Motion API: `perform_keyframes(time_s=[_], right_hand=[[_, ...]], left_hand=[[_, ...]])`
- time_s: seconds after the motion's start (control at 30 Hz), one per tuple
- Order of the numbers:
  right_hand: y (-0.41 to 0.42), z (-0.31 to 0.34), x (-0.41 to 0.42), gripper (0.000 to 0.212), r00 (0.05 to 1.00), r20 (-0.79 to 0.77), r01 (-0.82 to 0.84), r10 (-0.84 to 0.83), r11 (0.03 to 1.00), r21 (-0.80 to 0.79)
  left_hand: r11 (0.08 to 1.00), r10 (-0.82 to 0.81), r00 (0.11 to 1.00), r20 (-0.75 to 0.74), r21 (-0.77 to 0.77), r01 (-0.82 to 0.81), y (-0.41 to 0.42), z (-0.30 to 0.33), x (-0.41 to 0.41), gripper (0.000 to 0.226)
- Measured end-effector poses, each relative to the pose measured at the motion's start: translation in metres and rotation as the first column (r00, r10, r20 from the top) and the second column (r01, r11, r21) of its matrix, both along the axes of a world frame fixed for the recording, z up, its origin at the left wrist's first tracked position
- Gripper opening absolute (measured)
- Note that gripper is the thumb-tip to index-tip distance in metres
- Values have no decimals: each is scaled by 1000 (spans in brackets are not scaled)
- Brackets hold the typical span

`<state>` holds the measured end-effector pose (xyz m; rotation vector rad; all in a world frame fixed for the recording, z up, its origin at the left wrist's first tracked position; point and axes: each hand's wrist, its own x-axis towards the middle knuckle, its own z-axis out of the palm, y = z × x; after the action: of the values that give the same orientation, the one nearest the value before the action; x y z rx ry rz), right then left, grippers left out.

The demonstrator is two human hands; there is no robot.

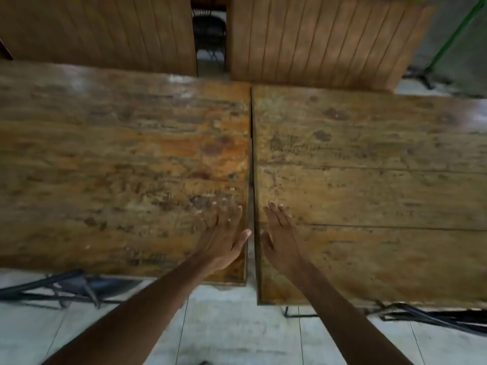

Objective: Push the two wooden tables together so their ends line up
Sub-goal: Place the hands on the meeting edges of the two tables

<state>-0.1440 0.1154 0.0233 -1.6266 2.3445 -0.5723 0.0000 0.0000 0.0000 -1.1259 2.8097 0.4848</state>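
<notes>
Now, the left bench runs long across the view, worn orange-brown planks, left hand flat on it, fingers spread, gripping nothing. Between the benches a thin dark seam runs away from the person. The right hand lies flat and open on the right bench, whose near edge sits closer, so the ends look unaligned.

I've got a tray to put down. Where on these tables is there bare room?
Both tops are bare: the left table leftward of the left hand, the right table rightward of the right hand. Only the seam's near end, between the hands, is crowded.
</notes>
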Motion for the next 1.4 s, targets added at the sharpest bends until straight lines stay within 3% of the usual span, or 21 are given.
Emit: perform_keyframes(time_s=[0.07,0.23,0.83,1.07,1.17,1.27,1.4], right_hand=[[2,-31,-3,57,1000,-13,-8,9,999,40],[23,-89,-2,59,998,-65,-15,20,997,77],[-22,-107,-12,59,990,-141,-9,24,995,104],[-27,-113,-12,59,993,-108,-33,48,991,133],[-30,-105,-18,61,995,-46,-79,92,969,234],[-36,-76,-23,65,986,7,-147,164,863,484],[-46,-2,15,80,979,44,-199,201,874,442]], left_hand=[[1000,21,1000,2,8,-21,2,-25,-6,89],[988,56,998,19,-144,-52,16,-72,-3,74],[990,55,998,16,-134,-52,18,-73,-8,68],[996,56,993,102,-80,-48,18,-80,-7,67],[1000,14,977,211,22,-19,6,-68,-14,69],[991,-43,956,289,132,5,0,-34,-12,69],[1000,-23,983,183,-3,24,6,27,31,70]])
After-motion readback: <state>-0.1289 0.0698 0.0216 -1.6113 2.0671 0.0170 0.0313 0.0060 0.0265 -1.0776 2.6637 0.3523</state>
